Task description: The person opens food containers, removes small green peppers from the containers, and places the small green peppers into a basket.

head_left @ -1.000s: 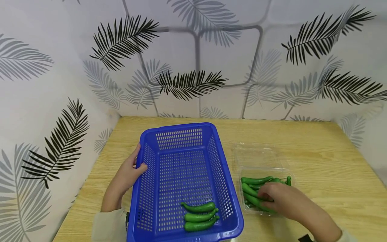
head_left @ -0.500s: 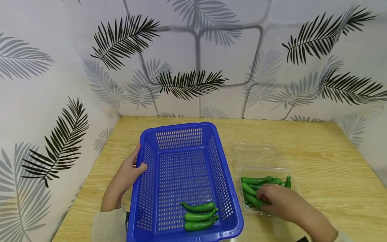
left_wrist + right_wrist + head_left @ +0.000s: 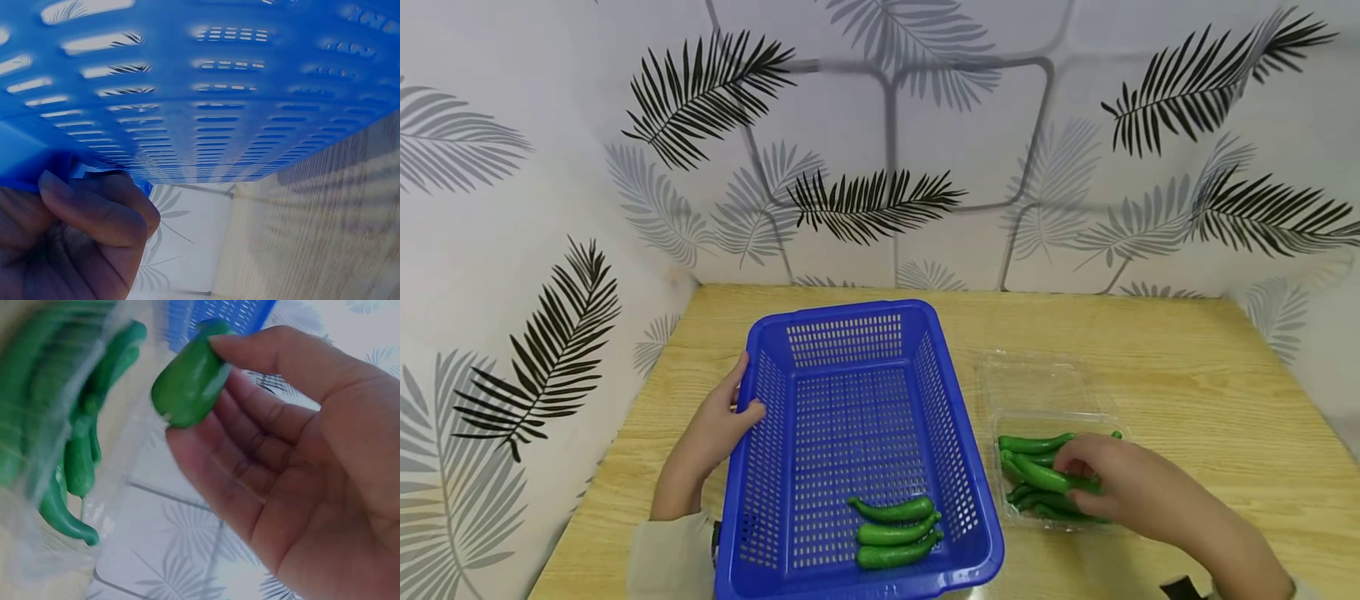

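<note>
My left hand [image 3: 718, 425] grips the left rim of a blue perforated plastic basket [image 3: 951, 400], thumb over the edge; the left wrist view shows curled fingers [image 3: 106, 219] at the rim. Three green chili peppers [image 3: 895, 533] lie side by side near the basket's front right. To the right, my right hand [image 3: 1138, 483] pinches one green chili pepper [image 3: 190, 378] between thumb and fingertips, over a clear plastic container [image 3: 1000, 521]. Several more green chili peppers [image 3: 1037, 445] lie in that container, partly hidden behind the hand.
The container's clear lid [image 3: 1037, 383] is folded back, away from me. Everything stands on a light wood-grain table [image 3: 1210, 375]. Behind it and at the sides rise walls with a leaf pattern [image 3: 880, 204].
My right hand has lifted a chili pepper from the pile, moving slightly up and to the right, which uncovers darker peppers beneath. The left hand and the basket have stayed in place.
</note>
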Demonstrator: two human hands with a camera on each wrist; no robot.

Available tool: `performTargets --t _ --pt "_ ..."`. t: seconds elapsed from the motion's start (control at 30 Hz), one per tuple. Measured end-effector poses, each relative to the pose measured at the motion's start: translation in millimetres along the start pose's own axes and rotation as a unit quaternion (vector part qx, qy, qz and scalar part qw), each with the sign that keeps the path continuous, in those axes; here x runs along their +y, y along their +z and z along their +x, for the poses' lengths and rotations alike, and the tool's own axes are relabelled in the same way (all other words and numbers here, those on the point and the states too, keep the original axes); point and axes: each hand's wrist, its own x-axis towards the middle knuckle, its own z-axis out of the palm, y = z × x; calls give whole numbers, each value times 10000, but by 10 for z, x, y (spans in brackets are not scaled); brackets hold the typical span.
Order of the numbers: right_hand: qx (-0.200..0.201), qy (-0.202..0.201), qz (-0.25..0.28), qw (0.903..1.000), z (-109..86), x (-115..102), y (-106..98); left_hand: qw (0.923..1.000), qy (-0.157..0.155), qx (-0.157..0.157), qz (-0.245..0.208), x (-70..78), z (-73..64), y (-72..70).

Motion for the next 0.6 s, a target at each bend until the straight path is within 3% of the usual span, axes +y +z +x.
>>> performTargets --t 0.27,0.37,0.6 --pt "917 -762 176 9927 -9 -91 -75 9999 26 60 85 -271 134 -14" --pt "1215 -1077 186 9866 46 -173 -78 9999 74 68 40 -306 154 -15" --pt "1462 -1942 259 9697 254 -498 -100 9997 222 68 53 -301 137 -3"
